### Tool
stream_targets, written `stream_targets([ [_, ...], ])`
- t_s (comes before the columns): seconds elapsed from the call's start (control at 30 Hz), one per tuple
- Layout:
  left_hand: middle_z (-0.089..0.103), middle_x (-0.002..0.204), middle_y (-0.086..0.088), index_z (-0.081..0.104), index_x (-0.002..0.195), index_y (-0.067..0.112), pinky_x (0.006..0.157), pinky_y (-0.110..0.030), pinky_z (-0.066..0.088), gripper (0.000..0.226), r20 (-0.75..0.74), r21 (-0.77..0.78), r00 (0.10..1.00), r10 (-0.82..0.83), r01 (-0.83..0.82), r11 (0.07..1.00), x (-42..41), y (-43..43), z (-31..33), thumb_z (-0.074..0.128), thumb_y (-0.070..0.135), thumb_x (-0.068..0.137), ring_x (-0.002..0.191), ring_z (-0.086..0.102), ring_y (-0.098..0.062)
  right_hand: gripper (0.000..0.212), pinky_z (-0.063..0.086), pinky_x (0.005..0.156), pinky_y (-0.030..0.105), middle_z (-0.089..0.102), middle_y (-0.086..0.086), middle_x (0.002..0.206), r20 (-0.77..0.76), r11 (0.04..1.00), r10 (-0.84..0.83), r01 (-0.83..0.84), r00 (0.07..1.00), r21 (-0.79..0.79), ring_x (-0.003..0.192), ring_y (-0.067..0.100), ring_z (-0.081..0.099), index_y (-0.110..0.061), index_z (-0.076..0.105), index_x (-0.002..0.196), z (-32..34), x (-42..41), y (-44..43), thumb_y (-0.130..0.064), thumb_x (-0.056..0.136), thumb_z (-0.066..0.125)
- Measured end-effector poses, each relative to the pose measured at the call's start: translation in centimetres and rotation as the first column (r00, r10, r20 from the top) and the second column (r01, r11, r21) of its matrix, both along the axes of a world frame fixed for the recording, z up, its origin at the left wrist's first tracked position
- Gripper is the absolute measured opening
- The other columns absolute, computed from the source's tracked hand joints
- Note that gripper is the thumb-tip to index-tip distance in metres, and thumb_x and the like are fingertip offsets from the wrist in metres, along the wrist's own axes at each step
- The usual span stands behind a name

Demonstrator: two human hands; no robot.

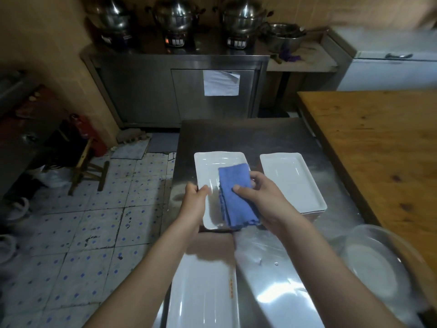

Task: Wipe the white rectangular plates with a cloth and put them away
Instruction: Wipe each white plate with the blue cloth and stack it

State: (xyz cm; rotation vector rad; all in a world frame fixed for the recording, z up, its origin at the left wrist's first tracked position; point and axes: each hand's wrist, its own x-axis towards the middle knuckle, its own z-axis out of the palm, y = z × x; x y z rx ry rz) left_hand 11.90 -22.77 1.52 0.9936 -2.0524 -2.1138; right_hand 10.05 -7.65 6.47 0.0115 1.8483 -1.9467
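Several stacked plates (293, 181) and a clear bowl (378, 263) sit near the held plate (209, 170).

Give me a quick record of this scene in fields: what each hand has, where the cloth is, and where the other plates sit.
left hand: grips the held plate at its left edge
right hand: pinches the blue cloth, thumb on top
blue cloth: folded, lying over the held plate's right half
stack of plates: on the steel table, right of the held plate
near plate: at the table's near end, below the hands
clear bowl: lower right, beside the arms
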Motion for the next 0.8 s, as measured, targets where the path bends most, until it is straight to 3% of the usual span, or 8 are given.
stream_targets([
  [0.07, 0.058, 0.086, -0.012, 0.041, 0.087, 0.017, 0.068, -0.038, 0.054, 0.012, -0.043, 0.146, 0.998, 0.055, -0.048, 0.988, 1.2, 1.6, 1.2, 0.045, 0.022, 0.096, 0.075, 0.061, -0.027, 0.034, 0.055, 0.071, 0.029, 0.067, 0.000, 0.099, -0.042, 0.990, 0.083, -0.078, 0.996, 0.113, 0.086, 0.016, 0.068, -0.016, 0.053, 0.113, 0.2, 0.9, -0.6, -0.016, 0.084, 0.070],
  [0.17, 0.059, 0.083, -0.008, 0.043, 0.097, 0.012, 0.049, -0.024, 0.048, 0.011, -0.081, 0.164, 0.990, 0.115, -0.101, 0.981, 3.1, 3.3, 2.5, 0.041, 0.023, 0.099, 0.065, 0.060, -0.019, 0.037, 0.043, 0.062, 0.019, 0.059, -0.008, 0.093, -0.233, 0.893, 0.166, -0.046, 0.958, 0.448, 0.080, 0.009, 0.058, -0.018, 0.050, 0.115, 0.5, 2.1, -0.2, -0.021, 0.083, 0.069],
  [0.27, 0.060, 0.086, -0.006, 0.043, 0.108, 0.013, 0.058, -0.028, 0.047, 0.019, -0.078, 0.128, 0.991, 0.106, -0.096, 0.987, 4.9, 4.6, 3.5, 0.038, 0.029, 0.100, 0.072, 0.060, -0.020, 0.039, 0.036, 0.067, 0.022, 0.059, -0.001, 0.105, -0.426, 0.768, 0.265, 0.078, 0.865, 0.636, 0.086, 0.014, 0.051, -0.016, 0.051, 0.119, 0.9, 3.7, 1.3, -0.021, 0.084, 0.066],
  [0.37, 0.062, 0.091, -0.006, 0.046, 0.113, 0.013, 0.068, -0.033, 0.051, 0.022, -0.088, 0.178, 0.990, 0.114, -0.097, 0.979, 6.8, 5.8, 4.8, 0.038, 0.029, 0.100, 0.078, 0.062, -0.023, 0.046, 0.035, 0.078, 0.026, 0.054, 0.008, 0.118, -0.564, 0.627, 0.407, 0.229, 0.719, 0.745, 0.107, 0.024, 0.049, -0.011, 0.049, 0.127, 1.5, 5.2, 3.0, -0.022, 0.085, 0.064],
  [0.47, 0.066, 0.099, -0.006, 0.052, 0.111, 0.019, 0.083, -0.042, 0.052, 0.022, -0.107, 0.245, 0.989, 0.099, -0.070, 0.967, 8.7, 7.1, 5.9, 0.035, 0.029, 0.101, 0.088, 0.064, -0.027, 0.059, 0.028, 0.108, 0.035, 0.033, 0.012, 0.147, -0.559, 0.517, 0.579, 0.263, 0.594, 0.815, 0.136, 0.030, 0.028, -0.012, 0.030, 0.146, 1.8, 6.3, 4.6, -0.023, 0.093, 0.053],
  [0.57, 0.066, 0.106, -0.009, 0.055, 0.113, 0.023, 0.085, -0.042, 0.052, 0.026, -0.128, 0.308, 0.984, 0.127, -0.082, 0.948, 10.5, 8.2, 6.4, 0.033, 0.030, 0.101, 0.093, 0.064, -0.030, 0.053, 0.007, 0.117, 0.040, 0.008, 0.005, 0.159, -0.426, 0.380, 0.790, 0.192, 0.441, 0.905, 0.146, 0.023, 0.003, -0.014, 0.016, 0.150, 1.2, 7.7, 5.9, -0.029, 0.101, 0.026],
  [0.7, 0.068, 0.097, -0.005, 0.058, 0.113, 0.026, 0.065, -0.030, 0.054, 0.032, -0.118, 0.226, 0.981, 0.153, -0.124, 0.966, 11.9, 9.6, 6.7, 0.033, 0.041, 0.100, 0.081, 0.066, -0.022, 0.054, -0.004, 0.116, 0.037, -0.009, -0.002, 0.160, -0.390, 0.397, 0.830, 0.068, 0.399, 0.915, 0.146, 0.015, -0.012, -0.021, -0.002, 0.152, 0.5, 9.6, 6.5, -0.035, 0.102, 0.014],
  [0.8, 0.064, 0.114, -0.004, 0.059, 0.111, 0.027, 0.080, -0.030, 0.049, 0.035, -0.142, 0.173, 0.975, 0.171, -0.145, 0.974, 12.5, 10.9, 6.9, 0.031, 0.045, 0.099, 0.090, 0.062, -0.013, 0.054, -0.007, 0.115, 0.038, -0.007, -0.006, 0.160, -0.439, 0.455, 0.818, 0.047, 0.372, 0.889, 0.145, 0.011, -0.013, -0.024, -0.001, 0.152, 0.5, 10.2, 5.3, -0.034, 0.102, 0.016],
])
